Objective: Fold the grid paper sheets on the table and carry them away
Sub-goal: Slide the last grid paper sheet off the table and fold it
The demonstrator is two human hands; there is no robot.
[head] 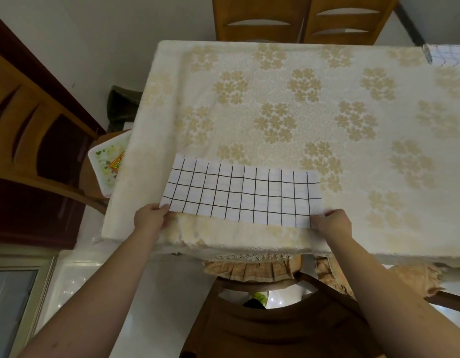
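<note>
A person's two bare hands grip the near corners of a grid paper sheet (241, 193) lying at the front edge of a table (327, 99) draped in a cream tablecloth (378, 156) patterned with pale gold flower clusters. The left hand (152, 218) pinches the sheet's near left corner between thumb and fingers, closed on the paper; the right hand (331, 222) holds the near right corner the same way, thumb on top. The sheet, white with a black hand-drawn grid, forms a long, low strip across the table's near left part, flat against the cloth, its far edge straight and its near edge just short of the table's rim. Whether it is one layer or already doubled cannot be told for certain.

A second grid sheet (448, 56) shows at the table's far right corner, cut off by the frame's edge and well apart from the one in hand.

Two wooden chairs (301, 19) stand against the far side of the table. A dark wooden chair back (262, 324) sits below the near edge, between the forearms, with a frilled checked cushion (252, 268) tucked under the tablecloth's hem. At left, a white tray (107, 164) with a green and orange print rests on a seat beside the table, near a dark wood cabinet (38, 151).
</note>
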